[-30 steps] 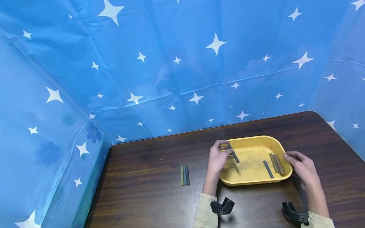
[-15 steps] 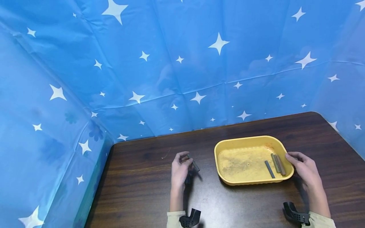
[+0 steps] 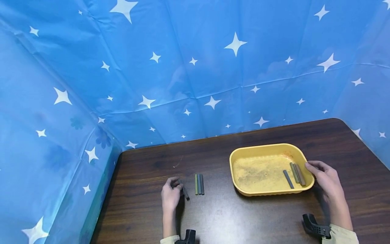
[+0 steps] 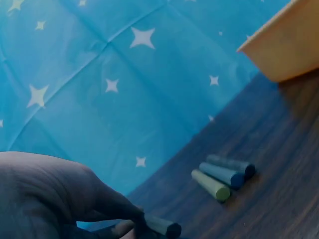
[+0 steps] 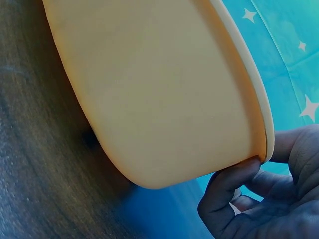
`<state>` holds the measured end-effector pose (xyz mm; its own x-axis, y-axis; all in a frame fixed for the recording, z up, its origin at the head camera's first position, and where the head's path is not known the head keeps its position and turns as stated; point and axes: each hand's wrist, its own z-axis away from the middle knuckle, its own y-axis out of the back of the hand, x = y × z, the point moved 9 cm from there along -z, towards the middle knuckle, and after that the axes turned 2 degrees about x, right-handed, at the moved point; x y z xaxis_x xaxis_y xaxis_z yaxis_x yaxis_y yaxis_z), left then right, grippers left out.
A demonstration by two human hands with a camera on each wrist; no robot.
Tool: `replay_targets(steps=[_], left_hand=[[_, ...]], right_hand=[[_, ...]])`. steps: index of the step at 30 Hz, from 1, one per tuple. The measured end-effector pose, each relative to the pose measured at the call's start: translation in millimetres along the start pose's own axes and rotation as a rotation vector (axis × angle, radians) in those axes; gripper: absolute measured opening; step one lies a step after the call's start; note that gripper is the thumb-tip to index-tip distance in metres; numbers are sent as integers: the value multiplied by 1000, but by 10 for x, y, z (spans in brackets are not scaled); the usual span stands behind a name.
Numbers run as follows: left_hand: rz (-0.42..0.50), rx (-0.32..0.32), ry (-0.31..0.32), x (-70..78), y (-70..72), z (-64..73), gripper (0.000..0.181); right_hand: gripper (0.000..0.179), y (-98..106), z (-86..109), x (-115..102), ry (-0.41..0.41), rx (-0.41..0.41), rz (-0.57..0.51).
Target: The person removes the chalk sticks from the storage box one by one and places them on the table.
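Observation:
In the head view my left hand (image 3: pixel 171 196) pinches a dark grey chalk stick (image 3: pixel 186 194) low over the table, left of three chalk sticks lying side by side. These are a green chalk stick (image 4: pixel 212 185), a blue one (image 4: pixel 222 175) and a dark one (image 4: pixel 232 163). Whether the held stick touches the table I cannot tell. My right hand (image 3: pixel 327 179) grips the right end of a yellow plastic tray (image 3: pixel 256 173), thumb at its rim. Inside the tray, a grey-blue chalk stick (image 3: pixel 288 179) lies apart from a greenish one (image 3: pixel 294 173) and brown ones (image 3: pixel 301 175) along the right side.
The dark wood-grain table (image 3: pixel 225 217) ends at a blue curtain (image 3: pixel 195 78) with white stars, at the back and left. A black wrist mount (image 3: pixel 315 227) sits on the right wrist, and another (image 3: pixel 187 237) on the left.
My left hand has carried the dark chalk stick from over the tray leftward, across the row, and down near the table. The right hand stays on the tray's end.

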<state>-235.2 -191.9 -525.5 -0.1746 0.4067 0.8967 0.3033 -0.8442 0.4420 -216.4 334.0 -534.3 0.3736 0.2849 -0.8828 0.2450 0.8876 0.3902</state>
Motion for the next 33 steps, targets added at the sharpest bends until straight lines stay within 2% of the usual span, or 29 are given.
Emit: replay_targets(steps=[2,5,9,14,20,28,33], left_hand=[[-60,23,-41,-23,44,-6,29],[-104,46,-78,-38,67,-12,27],[-152,66,-73,-39,28,-41,26],[-208,66,-56,26,-105,-67,24],[-217,42,-33,58,-243,-74,23],[-186,49,-78,94,-323,-104,24],[-157,47,-80,103,-363,-120,23]], right_hand=[[63,2,-6,-1,-5,2,1],[64,4,-15,-2,-8,2,2],[65,9,-25,6,-1,5,10],[66,15,-30,28,-7,9,6],[66,3,-15,21,-4,-2,8],[64,8,7,5,-6,15,11],[63,-2,3,6,12,12,15]])
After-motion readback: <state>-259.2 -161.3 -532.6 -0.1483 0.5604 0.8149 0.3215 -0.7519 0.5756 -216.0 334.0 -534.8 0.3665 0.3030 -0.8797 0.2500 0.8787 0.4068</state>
